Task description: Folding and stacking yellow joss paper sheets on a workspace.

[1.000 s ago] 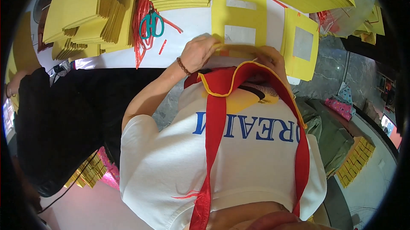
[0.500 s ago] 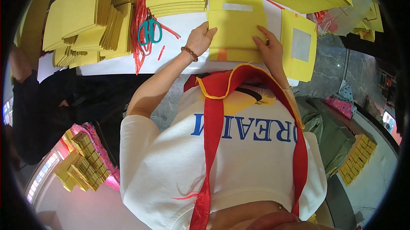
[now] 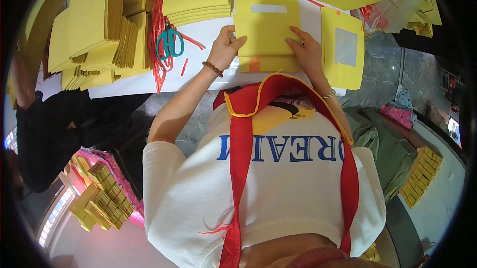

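Near the front edge of white table (image 3: 134,83), 1 yellow envelope (image 3: 268,34) lies between left hand (image 3: 223,48), at its left edge, and right hand (image 3: 307,55), at its right. Hands apart, thumbs and fingers spread. Scissors (image 3: 170,43) on red strips (image 3: 157,19) left; second envelope (image 3: 329,44) right.

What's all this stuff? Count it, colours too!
Table: one, white, top
Flat piece: one, yellow, top middle
Stacks: several, yellow, table's left and back
Windowed sheet: one, yellow, table's right
Strips: many, red, beside left stacks
Scissors: one, teal handles, over strips
Bag: one, clear, upper right
Cover: one, green, right
Bundles: many, yellow, lower left and right
Coworker: one, black clothes, left
Apron: one, red, worn
Shirt: one, white, worn
Left hand: one, bare, piece's left edge
Right hand: one, bare, piece's right edge
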Demonstrator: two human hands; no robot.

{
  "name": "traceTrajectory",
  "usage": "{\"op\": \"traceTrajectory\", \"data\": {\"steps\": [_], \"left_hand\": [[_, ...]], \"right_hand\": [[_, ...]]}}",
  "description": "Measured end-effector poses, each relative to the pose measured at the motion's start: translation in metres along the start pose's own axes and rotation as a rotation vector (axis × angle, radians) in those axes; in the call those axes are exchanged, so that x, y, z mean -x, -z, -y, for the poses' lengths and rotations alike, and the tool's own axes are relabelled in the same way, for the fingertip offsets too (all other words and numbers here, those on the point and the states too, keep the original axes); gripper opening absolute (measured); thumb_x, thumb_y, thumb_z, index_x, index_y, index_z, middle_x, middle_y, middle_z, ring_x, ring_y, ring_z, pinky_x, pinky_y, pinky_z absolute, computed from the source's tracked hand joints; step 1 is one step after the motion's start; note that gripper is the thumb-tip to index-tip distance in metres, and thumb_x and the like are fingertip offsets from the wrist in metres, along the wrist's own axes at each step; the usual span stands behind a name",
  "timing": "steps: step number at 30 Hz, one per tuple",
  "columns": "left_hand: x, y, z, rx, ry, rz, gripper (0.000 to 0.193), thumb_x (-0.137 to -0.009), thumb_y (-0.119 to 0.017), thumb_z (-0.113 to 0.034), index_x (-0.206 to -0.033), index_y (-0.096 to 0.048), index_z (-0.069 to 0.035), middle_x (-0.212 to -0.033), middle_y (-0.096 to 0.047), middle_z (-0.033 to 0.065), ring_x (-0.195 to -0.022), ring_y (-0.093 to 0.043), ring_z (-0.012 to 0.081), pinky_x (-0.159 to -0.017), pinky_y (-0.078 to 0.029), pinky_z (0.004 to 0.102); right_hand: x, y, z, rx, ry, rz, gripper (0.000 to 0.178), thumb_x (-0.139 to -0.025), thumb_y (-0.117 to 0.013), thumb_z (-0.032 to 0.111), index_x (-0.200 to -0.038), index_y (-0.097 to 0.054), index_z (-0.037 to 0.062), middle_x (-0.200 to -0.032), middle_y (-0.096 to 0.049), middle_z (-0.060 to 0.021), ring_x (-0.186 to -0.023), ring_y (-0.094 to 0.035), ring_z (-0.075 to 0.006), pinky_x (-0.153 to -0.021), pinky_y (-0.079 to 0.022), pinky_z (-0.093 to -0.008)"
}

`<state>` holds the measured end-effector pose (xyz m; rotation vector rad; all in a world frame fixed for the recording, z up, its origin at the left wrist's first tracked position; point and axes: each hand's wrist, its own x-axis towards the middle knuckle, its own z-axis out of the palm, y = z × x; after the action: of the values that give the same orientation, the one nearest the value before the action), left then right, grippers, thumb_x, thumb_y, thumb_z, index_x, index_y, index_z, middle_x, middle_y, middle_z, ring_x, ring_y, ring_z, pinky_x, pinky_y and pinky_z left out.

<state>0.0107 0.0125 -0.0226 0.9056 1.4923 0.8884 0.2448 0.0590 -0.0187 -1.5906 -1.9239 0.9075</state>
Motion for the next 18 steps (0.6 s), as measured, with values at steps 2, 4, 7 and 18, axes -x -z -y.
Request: {"op": "traceTrajectory", "data": {"steps": [2,4,7,18], "left_hand": [[0.004,0.000,0.001,-0.002,-0.014,-0.022,0.036,-0.083,-0.059,-0.016,-0.110,-0.043,0.001,-0.061,-0.051,0.0008,-0.051,-0.047,0.0079,-0.045,-0.037,0.0237],[0.012,-0.002,-0.006,-0.004,-0.029,-0.045,0.039,-0.081,-0.059,-0.014,-0.113,-0.042,0.000,-0.059,-0.050,0.0005,-0.049,-0.047,0.0093,-0.044,-0.036,0.0241],[0.023,-0.008,-0.023,-0.305,-0.254,-0.228,0.038,-0.078,-0.061,-0.012,-0.112,-0.046,-0.002,-0.068,-0.053,0.0040,-0.060,-0.052,0.0166,-0.055,-0.040,0.0297],[-0.008,-0.057,-0.009,-1.096,-0.896,-0.106,0.053,-0.078,-0.058,-0.038,-0.119,-0.049,-0.006,-0.125,-0.043,0.0159,-0.116,-0.037,0.0318,-0.094,-0.030,0.0448]], "right_hand": [[-0.001,0.000,0.001,0.032,0.011,0.008,0.038,-0.076,-0.065,0.023,-0.111,-0.059,0.0100,-0.098,-0.063,-0.0135,-0.087,-0.061,-0.0225,-0.074,-0.046,-0.0290],[-0.001,0.002,0.002,0.036,-0.001,0.011,0.038,-0.076,-0.065,0.023,-0.111,-0.060,0.0098,-0.099,-0.062,-0.0138,-0.087,-0.061,-0.0232,-0.075,-0.046,-0.0295],[-0.001,-0.001,-0.003,0.021,0.025,-0.019,0.037,-0.076,-0.064,0.025,-0.110,-0.060,0.0103,-0.097,-0.062,-0.0140,-0.085,-0.060,-0.0273,-0.073,-0.046,-0.0339],[-0.001,-0.003,-0.002,-0.017,0.060,-0.046,0.035,-0.075,-0.065,0.023,-0.108,-0.060,0.0091,-0.091,-0.061,-0.0149,-0.082,-0.059,-0.0313,-0.070,-0.046,-0.0375]]}}
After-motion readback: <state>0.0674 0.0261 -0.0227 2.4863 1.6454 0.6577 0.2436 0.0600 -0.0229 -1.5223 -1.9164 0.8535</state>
